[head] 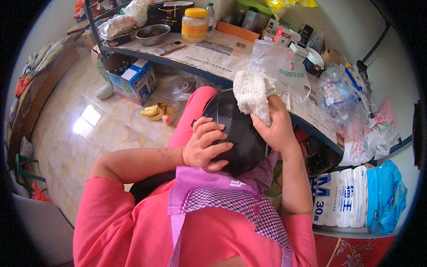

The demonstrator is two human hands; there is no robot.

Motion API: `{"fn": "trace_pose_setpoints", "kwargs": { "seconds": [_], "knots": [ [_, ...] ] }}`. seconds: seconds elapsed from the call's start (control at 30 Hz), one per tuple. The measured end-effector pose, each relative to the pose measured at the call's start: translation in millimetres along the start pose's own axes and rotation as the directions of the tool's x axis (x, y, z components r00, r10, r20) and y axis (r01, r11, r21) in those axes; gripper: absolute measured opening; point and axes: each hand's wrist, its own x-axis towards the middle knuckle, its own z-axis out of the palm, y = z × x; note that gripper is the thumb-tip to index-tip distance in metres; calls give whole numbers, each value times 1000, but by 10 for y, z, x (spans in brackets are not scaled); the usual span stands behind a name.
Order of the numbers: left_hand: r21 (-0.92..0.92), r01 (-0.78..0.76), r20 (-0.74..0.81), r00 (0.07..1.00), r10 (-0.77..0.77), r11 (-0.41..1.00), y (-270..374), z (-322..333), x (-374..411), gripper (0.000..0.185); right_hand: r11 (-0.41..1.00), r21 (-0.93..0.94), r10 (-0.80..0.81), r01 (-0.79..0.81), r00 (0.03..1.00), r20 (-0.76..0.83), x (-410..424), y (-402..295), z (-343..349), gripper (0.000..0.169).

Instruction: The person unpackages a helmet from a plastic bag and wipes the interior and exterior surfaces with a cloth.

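A glossy black helmet (237, 133) rests on my lap, with what looks like a visor edge along its far left side. My left hand (208, 143) grips its near left side, fingers spread over the shell. In my right hand (278, 128) is a bunched white terry cloth (252, 91), held above the helmet's far right part. The cloth hides some of the shell behind it, and whether it touches there I cannot tell. A purple apron (200, 190) with a checked panel lies just below the helmet.
Beyond my knees stands a newspaper-covered table (200, 61) bearing a phone (170, 48), a metal bowl (153, 35), a yellow-lidded jar (194, 25) and a plastic bag (283, 63). Bananas (153, 111) and a blue carton (133, 81) are on the floor; paper-roll packs (340, 197) sit at right.
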Motion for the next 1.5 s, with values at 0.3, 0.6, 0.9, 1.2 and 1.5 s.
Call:
{"fn": "trace_pose_setpoints", "kwargs": {
  "seconds": [0.3, 0.6, 0.9, 1.2, 1.5],
  "knots": [
    [26, 34, 24, 999, -35, 999, 15, -1, 72, 49, 1000, 11, 6, -6, 999, 41, -270, -129, -168, 33],
    [14, 66, -2, 998, -65, 998, -39, 9, 57, 49, 958, 44, 277, -285, 951, 138, 217, 377, -138, 35],
    [-6, 15, -40, 999, -15, 1000, -45, 66, -41, 47, 988, -90, -95, 122, 962, 257, -16, -316, -195, 47],
    [0, 66, -14, 998, -66, 998, -19, 12, 76, 45, 972, 123, 193, -202, 978, 85, 76, 526, -8, 42],
    [3, 37, -5, 999, -37, 999, -58, 30, 28, 45, 475, 630, 709, -614, 691, 139, -198, 1175, 299, 81]
  ]
}}
